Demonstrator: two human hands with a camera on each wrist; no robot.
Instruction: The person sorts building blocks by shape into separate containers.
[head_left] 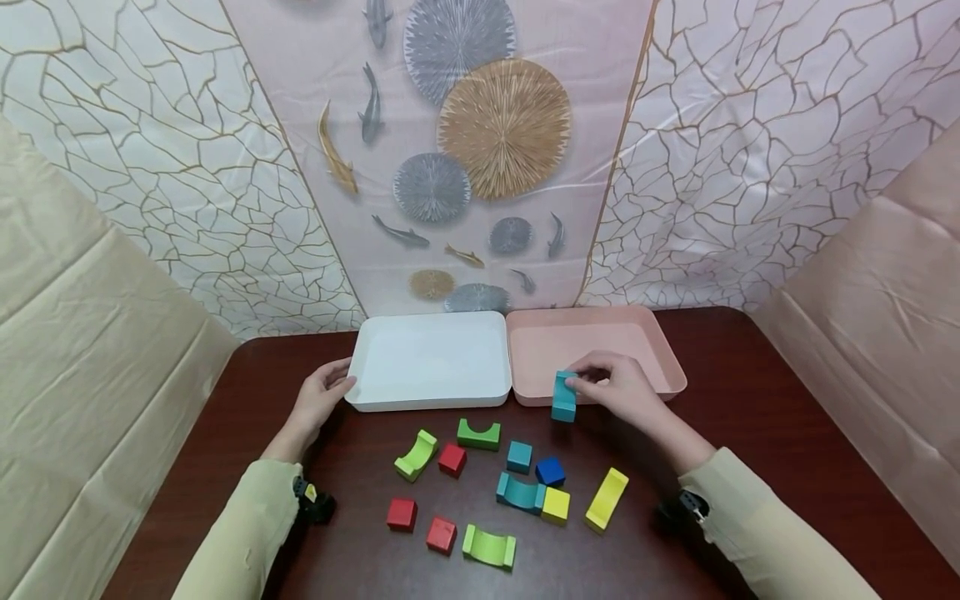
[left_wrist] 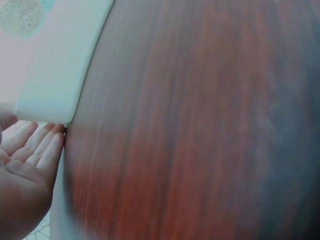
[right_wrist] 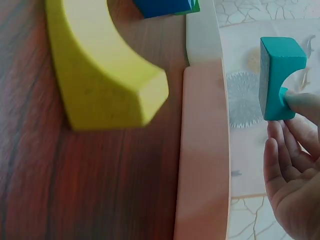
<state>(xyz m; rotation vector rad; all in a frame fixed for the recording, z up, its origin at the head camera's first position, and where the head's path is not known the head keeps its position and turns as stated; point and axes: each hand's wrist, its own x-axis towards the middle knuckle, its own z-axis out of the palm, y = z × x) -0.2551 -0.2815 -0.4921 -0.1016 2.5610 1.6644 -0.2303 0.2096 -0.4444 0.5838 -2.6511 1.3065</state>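
Note:
My right hand [head_left: 618,385] pinches a teal arch block [head_left: 564,397] between thumb and fingers, above the front edge of the pink tray [head_left: 660,354]. In the right wrist view the teal block stands upright, its curved cut towards the thumb. My left hand [head_left: 318,400] touches the left side of the white tray [head_left: 431,362]. In the left wrist view its fingers [left_wrist: 47,145] lie fairly straight beside the tray's corner. Nearest my right forearm lies a yellow arch block [head_left: 607,500], which looms large in the right wrist view.
In front of the trays lie several blocks: green arches [head_left: 489,547], red cubes [head_left: 442,535], a teal cube [head_left: 519,457], a blue cube [head_left: 551,472], a teal arch [head_left: 521,492] and a yellow cube [head_left: 556,505]. Patterned cloth [head_left: 480,167] hangs behind the dark wooden table [head_left: 337,567].

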